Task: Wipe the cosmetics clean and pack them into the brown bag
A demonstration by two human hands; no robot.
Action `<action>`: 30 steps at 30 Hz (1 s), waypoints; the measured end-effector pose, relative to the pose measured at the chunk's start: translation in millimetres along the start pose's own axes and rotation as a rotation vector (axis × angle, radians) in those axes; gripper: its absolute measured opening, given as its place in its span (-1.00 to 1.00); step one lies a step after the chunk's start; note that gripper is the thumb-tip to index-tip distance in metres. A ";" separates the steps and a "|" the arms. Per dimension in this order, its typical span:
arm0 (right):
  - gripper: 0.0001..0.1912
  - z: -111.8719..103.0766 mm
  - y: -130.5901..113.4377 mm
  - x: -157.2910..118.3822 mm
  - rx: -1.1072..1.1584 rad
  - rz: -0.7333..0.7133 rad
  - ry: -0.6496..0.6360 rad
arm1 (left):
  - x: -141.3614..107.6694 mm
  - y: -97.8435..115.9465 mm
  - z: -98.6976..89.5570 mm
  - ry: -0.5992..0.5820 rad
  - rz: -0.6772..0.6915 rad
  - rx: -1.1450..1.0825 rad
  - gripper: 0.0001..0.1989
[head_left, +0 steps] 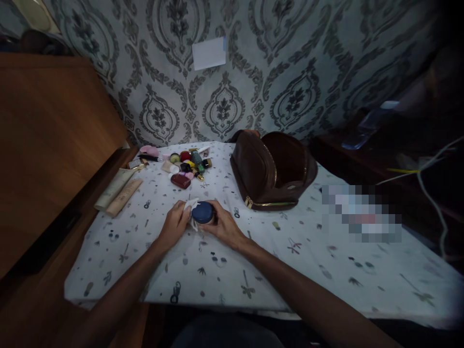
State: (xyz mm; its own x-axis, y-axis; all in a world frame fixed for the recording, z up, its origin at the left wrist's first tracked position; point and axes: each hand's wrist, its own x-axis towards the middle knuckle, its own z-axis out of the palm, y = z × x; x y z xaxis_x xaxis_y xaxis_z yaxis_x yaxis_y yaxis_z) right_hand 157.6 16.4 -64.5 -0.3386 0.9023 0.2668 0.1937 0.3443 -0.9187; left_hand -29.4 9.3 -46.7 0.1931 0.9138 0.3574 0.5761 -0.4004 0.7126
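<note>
My right hand (pixel 225 223) is closed around a small round container with a dark blue lid (pixel 202 212), held above the table near its middle. My left hand (pixel 176 223) pinches a crumpled white cloth or tissue (pixel 194 223) that touches the container's left side. Beyond my hands lies a cluster of small cosmetics, with a dark red case (pixel 180 181) nearest to them. A brown bag (pixel 253 169) stands unzipped to the right of the cluster, its dark inside showing.
Two tubes (pixel 123 197) lie at the left of the patterned tablecloth (pixel 232 275). A wooden panel (pixel 54 145) rises on the left. At the right are a clear bottle (pixel 369 124), cables (pixel 431 193) and a blurred-out item (pixel 362 214).
</note>
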 end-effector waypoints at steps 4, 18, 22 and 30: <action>-0.44 0.1 -1.1 1.0 0.022 0.046 0.100 | -2.3 -0.4 2.0 -0.036 -0.025 -0.057 -0.74; -0.48 -9.8 16.1 8.3 -0.253 0.055 0.251 | -12.2 4.2 9.0 -0.013 0.288 0.031 -0.84; -0.52 -8.5 19.2 6.4 -0.330 -0.063 0.237 | -15.6 5.9 10.5 0.008 0.401 0.100 -0.80; -0.49 -3.4 19.0 0.1 -0.493 -0.264 0.213 | -21.6 8.6 15.7 0.032 0.533 0.223 -0.81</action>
State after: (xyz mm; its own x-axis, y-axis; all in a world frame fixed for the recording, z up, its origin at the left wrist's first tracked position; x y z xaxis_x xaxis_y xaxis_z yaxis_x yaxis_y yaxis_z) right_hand 164.4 24.0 -80.9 -0.2510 0.7844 0.5672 0.5499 0.5977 -0.5833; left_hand -16.1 -12.8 -57.8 0.4807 0.5861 0.6523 0.5601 -0.7775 0.2859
